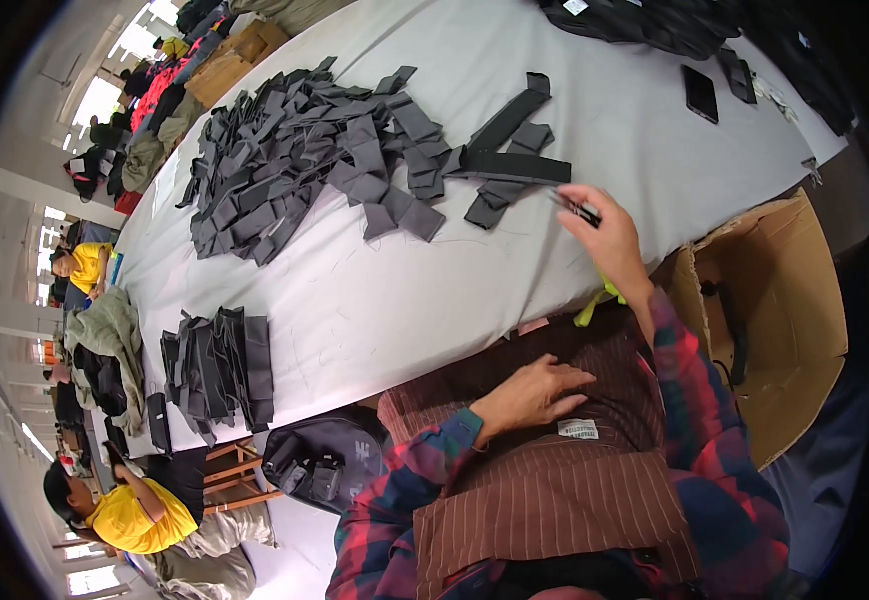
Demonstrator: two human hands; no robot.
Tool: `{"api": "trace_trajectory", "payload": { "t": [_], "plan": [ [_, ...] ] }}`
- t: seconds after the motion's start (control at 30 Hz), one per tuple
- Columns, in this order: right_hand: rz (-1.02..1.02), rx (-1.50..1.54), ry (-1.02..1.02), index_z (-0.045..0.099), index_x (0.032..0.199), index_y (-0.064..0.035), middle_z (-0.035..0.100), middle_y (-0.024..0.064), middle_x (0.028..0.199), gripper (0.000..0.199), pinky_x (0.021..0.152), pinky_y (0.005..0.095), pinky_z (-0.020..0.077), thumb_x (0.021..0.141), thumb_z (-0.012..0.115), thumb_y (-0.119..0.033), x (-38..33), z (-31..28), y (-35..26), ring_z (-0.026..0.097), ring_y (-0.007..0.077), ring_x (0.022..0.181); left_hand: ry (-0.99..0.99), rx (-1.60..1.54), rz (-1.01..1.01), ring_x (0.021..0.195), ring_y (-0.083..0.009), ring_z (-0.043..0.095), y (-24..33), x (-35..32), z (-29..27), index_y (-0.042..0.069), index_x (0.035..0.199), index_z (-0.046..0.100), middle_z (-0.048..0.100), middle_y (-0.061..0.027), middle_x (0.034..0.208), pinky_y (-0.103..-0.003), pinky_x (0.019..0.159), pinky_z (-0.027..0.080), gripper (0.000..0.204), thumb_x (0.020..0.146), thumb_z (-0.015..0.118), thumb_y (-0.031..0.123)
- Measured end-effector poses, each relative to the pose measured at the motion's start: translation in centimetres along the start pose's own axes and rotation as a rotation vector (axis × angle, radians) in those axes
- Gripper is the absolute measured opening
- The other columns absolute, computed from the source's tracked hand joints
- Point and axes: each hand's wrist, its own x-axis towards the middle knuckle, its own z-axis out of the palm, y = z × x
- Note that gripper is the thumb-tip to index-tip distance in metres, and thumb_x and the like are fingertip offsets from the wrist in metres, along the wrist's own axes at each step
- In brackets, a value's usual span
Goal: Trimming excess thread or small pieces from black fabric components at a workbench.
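My right hand (613, 240) is closed around small black thread snips (580, 211), just above the white-covered table (375, 310). Close to the tips lies a dark grey fabric strip (520, 168), crossed over a few other strips and short folded pieces. My left hand (533, 397) lies on the brown striped apron (555, 510) over my lap, fingers stretched out and holding nothing. Left of the crossed strips spreads a large heap of folded dark grey fabric pieces (295, 165).
Neater bundles of dark strips (220, 370) sit at the table's left end. An open cardboard box (780, 310) stands at my right. A phone (700, 94) and black garments (645, 25) lie at the far right. Two people in yellow shirts (140, 515) are at the left.
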Motion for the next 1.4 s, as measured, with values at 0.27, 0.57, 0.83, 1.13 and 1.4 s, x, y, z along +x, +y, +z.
{"api": "trace_trajectory", "payload": {
  "t": [0.27,0.57,0.83,1.13,1.4],
  "plan": [
    [0.032,-0.396,-0.074,0.062,0.117,-0.0093,0.068,0.0114,0.096,0.04,0.08,0.0351,0.0487,0.078,0.069,-0.019,6.1,1.0,1.9,0.064,0.0275,0.088,0.374,-0.223,-0.188,0.101,-0.0256,0.063,2.9,-2.1,-1.6,0.002,0.113,0.064,0.066,-0.0133,0.108,-0.033,0.09,0.049,0.027,0.087,0.062,0.006],
    [0.337,0.598,-0.291,0.061,0.116,-0.0046,0.042,-0.0094,0.076,0.029,0.058,0.0175,0.0277,0.087,0.06,-0.007,-0.7,3.0,-2.7,0.036,0.0003,0.067,0.815,-0.873,-0.254,0.107,-0.0191,0.06,0.9,-3.4,-4.4,-0.001,0.132,0.049,0.057,-0.0122,0.127,-0.03,0.092,0.047,0.036,0.1,0.048,0.015],
    [0.194,0.672,-0.62,0.056,0.119,-0.0052,0.05,-0.006,0.091,0.033,0.076,0.0187,0.0422,0.086,0.06,-0.001,-6.3,6.4,-3.8,0.046,0.0029,0.08,1.051,-1.222,-0.13,0.109,-0.0176,0.056,-0.4,-2.6,-6.6,0.005,0.135,0.041,0.056,-0.0084,0.122,-0.033,0.094,0.045,0.039,0.101,0.046,0.021],
    [-0.037,0.175,-0.443,0.065,0.107,-0.0075,0.067,0.0074,0.084,0.03,0.066,0.0312,0.0478,0.081,0.07,-0.021,-4.2,5.7,-6.5,0.062,0.0219,0.073,1.132,-1.536,0.008,0.097,-0.0259,0.059,-3.2,-5.8,-5.8,0.007,0.132,0.041,0.061,-0.0146,0.106,-0.04,0.092,0.047,0.04,0.093,0.046,0.015],
    [-0.612,-0.414,-0.144,0.067,0.094,-0.0111,0.059,0.0039,0.076,0.016,0.065,0.0382,0.0425,0.08,0.068,-0.02,-1.2,9.4,-4.5,0.057,0.0249,0.074,1.091,-1.588,0.02,0.092,-0.0256,0.057,-3.2,-6.1,-5.7,0.008,0.134,0.039,0.058,-0.0139,0.103,-0.041,0.088,0.048,0.044,0.092,0.046,0.019]
  ]
}}
